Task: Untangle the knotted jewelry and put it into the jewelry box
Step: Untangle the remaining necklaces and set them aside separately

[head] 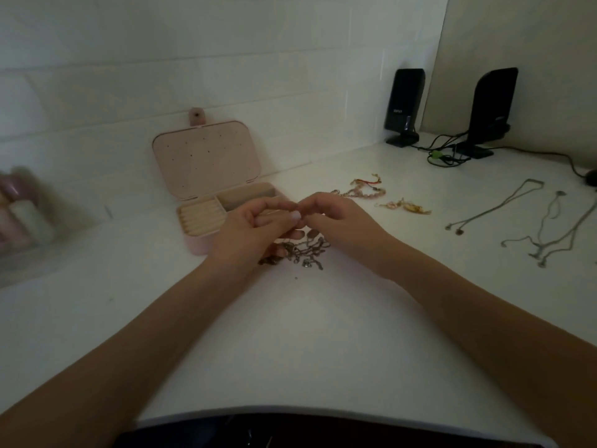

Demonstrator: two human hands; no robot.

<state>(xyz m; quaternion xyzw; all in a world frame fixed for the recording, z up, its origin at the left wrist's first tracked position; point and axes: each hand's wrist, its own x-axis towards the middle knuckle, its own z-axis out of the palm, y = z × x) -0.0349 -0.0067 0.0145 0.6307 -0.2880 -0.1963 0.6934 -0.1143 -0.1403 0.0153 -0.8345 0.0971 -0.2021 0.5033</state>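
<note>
Both my hands pinch at the tangle.
My left hand (255, 226) and right hand (336, 218) meet fingertip to fingertip, each grip closed on the tangle (300, 250), which hangs to the bench (290, 334) beside the open box (206, 160).

A home setting is suggested, likely a bedroom or study corner. A white counter (323, 334) is set against a white panelled wall (193, 59), and two black desktop speakers (403, 105) with tangled cables (442, 153) are seen at the far right. Blurred cosmetic bottles (22, 215) are seen at the left.
</note>
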